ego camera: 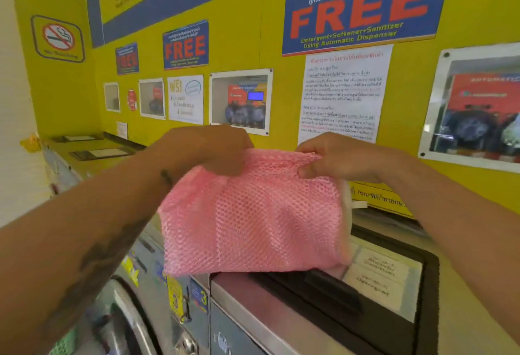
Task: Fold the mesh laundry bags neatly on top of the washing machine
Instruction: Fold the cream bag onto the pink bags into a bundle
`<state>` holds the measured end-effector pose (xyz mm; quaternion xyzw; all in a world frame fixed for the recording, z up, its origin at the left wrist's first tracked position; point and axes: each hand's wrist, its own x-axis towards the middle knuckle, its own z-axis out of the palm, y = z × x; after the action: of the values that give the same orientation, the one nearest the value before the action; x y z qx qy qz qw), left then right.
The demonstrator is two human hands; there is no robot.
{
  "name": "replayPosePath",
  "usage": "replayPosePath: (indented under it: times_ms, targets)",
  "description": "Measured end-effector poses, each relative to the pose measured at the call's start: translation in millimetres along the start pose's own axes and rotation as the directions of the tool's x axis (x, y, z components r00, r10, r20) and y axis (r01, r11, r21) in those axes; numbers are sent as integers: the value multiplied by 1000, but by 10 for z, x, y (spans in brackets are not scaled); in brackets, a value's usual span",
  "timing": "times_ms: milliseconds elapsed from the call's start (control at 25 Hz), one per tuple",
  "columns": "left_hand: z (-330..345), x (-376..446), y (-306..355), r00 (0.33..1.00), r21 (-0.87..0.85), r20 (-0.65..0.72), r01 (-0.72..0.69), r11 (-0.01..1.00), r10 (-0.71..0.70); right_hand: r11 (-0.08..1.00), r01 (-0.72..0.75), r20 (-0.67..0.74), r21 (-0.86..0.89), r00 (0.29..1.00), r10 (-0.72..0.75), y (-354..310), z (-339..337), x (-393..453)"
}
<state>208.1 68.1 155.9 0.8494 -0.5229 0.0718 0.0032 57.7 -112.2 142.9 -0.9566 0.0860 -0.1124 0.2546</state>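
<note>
A pink mesh laundry bag (253,214) hangs in the middle of the view, held up by its top edge above the washing machine top (253,304). My left hand (222,149) pinches the bag's upper left corner. My right hand (334,158) pinches its upper right corner. The bag looks doubled over, and its bottom edge reaches down to the machine's steel top. A white strip shows behind the bag's right edge; what it is cannot be told.
A black-framed panel (388,278) with paper labels lies in the machine top to the right. A yellow wall (253,53) with posters and small windows stands close behind. More washers (135,312) line up on the left, with round doors below.
</note>
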Motion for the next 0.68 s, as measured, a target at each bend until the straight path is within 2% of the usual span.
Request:
replayPosePath:
  times_ms: [160, 320, 440, 480, 560, 600, 680]
  targets:
    - [353, 779, 42, 996, 49, -68, 59, 997, -56, 971, -134, -144, -200, 984, 106, 378, 107, 492]
    - [799, 1247, 56, 983, 70, -161, 105, 992, -93, 939, -274, -248, -207, 943, 220, 918, 285, 849]
    - [1051, 1100, 175, 965, -82, -244, 79, 994, -97, 869, -422, -240, -258, 899, 366, 1388, 552, 932]
    - [1148, 990, 220, 977, -122, -192, 71, 990, -94, 839, -451, -247, -305, 888, 388, 1472, 615, 936]
    - [1349, 782, 263, 996, -130, 30, 81, 988, -78, 859, -421, -270, -290, 897, 349, 1489, 667, 964]
    - [1451, 717, 241, 987, -125, 142, 91, 988, -73, 889, -391, -238, -238, 911, 337, 1448, 691, 978]
    - [1590, 695, 128, 970, -160, 241, 79, 984, -39, 902, -361, -49, -237, 932, 360, 1314, 740, 980]
